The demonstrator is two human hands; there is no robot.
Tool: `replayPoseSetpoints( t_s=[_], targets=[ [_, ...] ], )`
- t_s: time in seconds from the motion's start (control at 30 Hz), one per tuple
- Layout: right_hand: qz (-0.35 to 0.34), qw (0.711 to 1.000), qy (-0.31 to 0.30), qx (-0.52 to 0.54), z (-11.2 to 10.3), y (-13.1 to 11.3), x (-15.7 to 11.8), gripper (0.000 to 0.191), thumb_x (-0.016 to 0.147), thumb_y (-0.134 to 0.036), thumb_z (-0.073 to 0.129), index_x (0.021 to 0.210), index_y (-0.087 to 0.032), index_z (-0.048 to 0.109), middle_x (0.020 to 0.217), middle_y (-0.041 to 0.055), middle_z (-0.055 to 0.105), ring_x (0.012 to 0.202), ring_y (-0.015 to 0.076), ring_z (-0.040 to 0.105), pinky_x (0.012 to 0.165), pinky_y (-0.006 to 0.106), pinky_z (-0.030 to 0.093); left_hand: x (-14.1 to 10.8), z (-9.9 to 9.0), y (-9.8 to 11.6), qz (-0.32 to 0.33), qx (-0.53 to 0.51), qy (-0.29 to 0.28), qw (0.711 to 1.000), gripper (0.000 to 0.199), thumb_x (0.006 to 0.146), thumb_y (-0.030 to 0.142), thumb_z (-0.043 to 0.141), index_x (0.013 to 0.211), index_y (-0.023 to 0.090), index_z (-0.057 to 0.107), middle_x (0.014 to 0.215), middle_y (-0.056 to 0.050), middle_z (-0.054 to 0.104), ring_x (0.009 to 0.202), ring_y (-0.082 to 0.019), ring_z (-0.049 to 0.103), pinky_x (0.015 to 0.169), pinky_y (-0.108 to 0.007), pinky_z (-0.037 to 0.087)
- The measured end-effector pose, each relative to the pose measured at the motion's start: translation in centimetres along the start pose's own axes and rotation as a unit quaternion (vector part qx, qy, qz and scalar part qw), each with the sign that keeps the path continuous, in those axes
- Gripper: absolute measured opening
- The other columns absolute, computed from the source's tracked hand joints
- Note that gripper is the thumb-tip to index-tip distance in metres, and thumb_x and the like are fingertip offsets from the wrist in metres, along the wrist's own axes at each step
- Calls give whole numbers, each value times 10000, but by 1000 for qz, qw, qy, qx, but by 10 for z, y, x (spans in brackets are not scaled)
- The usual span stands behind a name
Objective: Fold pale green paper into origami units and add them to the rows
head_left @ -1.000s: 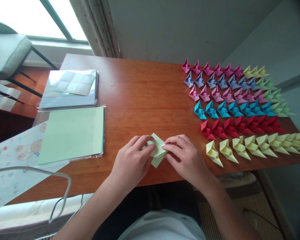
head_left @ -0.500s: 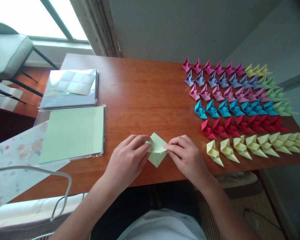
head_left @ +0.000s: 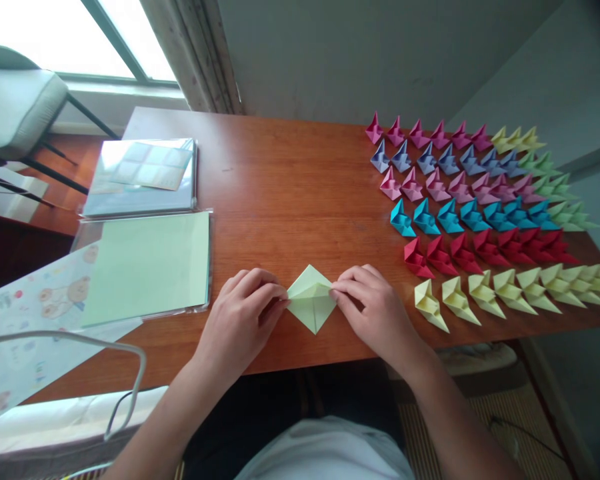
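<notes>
A pale green sheet of origami paper (head_left: 313,310), folded into a small diamond, lies near the table's front edge with one corner pointing toward me. A raised flap bulges across its middle. My left hand (head_left: 247,307) pinches its left corner between thumb and fingers. At the opposite corner, my right hand (head_left: 367,300) has a like pinch, fingertips on the paper's edge. The fingers partly cover both side corners.
Rows of folded paper figures in pink, purple, blue (head_left: 447,217), red (head_left: 463,257) and yellow (head_left: 480,300) fill the table's right side. At left lie a stack of green paper (head_left: 153,267), a plastic-wrapped pack (head_left: 140,177), a bear-printed sheet (head_left: 63,297) and a bent grey tube (head_left: 130,347).
My left hand has shifted left, off the paper's middle to its left corner. The folded layer has opened out wider across the diamond. My right hand has stayed near its corner.
</notes>
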State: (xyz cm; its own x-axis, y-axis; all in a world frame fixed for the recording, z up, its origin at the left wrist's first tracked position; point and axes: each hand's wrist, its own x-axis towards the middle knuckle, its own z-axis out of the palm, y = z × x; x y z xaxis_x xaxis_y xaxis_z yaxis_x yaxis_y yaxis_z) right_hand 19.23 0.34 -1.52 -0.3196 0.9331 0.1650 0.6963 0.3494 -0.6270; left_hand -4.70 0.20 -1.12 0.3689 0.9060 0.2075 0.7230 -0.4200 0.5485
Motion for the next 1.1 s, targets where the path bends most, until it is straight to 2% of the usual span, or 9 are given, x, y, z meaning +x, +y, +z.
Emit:
replayPoseSetpoints(
  t_s=[0.27, 0.5, 0.63, 0.73, 0.8, 0.87, 0.97, 1.1],
  targets=[
    [12, 1000, -3, -12, 1, 0, 0, 144, 950, -157, 594, 890, -216, 710, 863, 49, 673, 847, 218, 580, 778, 378, 503, 3, -4, 2, -13, 17, -37, 999, 164, 994, 211, 513, 903, 203, 650, 986, -49, 639, 879, -198, 559, 805, -354, 466],
    [41, 999, -8, -23, 2, -3, 2, 106, 944, -170, 610, 915, -213, 703, 866, 41, 685, 858, 221, 594, 805, 365, 485, 8, -2, 13, -45, 66, -67, 995, 226, 1013, 230, 442, 881, 179, 617, 981, -72, 626, 916, -229, 574, 858, -411, 468],
    [56, 998, -7, -36, 2, -5, 4, 78, 937, -175, 622, 905, -215, 681, 853, 25, 689, 849, 215, 592, 799, 349, 465, 10, 1, 15, -50, 87, -53, 994, 209, 1006, 229, 454, 887, 176, 618, 964, -71, 638, 900, -232, 591, 842, -410, 483],
    [67, 997, 1, -35, 3, -6, 5, 54, 933, -182, 629, 916, -215, 667, 847, 18, 692, 825, 207, 586, 781, 337, 455, 9, 5, 17, -43, 109, -17, 993, 170, 992, 231, 487, 968, 171, 644, 998, -84, 658, 884, -240, 600, 822, -412, 498],
    [72, 997, 2, -35, 3, -6, 6, 49, 934, -187, 630, 911, -215, 663, 838, 15, 689, 823, 206, 585, 780, 333, 451, 4, 9, 22, -16, 131, 24, 991, 200, 968, 186, 512, 1111, 152, 647, 1104, -110, 675, 952, -260, 612, 856, -424, 504],
    [71, 997, 1, -38, 4, -7, 6, 54, 937, -190, 628, 903, -215, 662, 839, 14, 687, 825, 205, 584, 784, 332, 449, -4, 14, 31, 41, 147, 56, 987, 374, 919, 87, 514, 1284, 107, 593, 1273, -148, 653, 1135, -294, 591, 980, -439, 479],
    [68, 997, 0, -41, 4, -7, 5, 57, 943, -199, 625, 907, -214, 667, 845, 15, 687, 824, 204, 582, 789, 331, 451, -16, 24, 49, 94, 161, 15, 982, 569, 867, 30, 488, 1436, 32, 474, 1489, -190, 526, 1365, -319, 474, 1134, -427, 391],
    [67, 997, 2, -42, 4, -8, 5, 86, 956, -211, 606, 902, -209, 673, 858, 24, 685, 828, 205, 583, 802, 334, 459, -23, 37, 65, 85, 199, -37, 976, 611, 912, 145, 484, 1494, -15, 388, 1594, -221, 381, 1483, -360, 340, 1209, -459, 300]
  ],
)
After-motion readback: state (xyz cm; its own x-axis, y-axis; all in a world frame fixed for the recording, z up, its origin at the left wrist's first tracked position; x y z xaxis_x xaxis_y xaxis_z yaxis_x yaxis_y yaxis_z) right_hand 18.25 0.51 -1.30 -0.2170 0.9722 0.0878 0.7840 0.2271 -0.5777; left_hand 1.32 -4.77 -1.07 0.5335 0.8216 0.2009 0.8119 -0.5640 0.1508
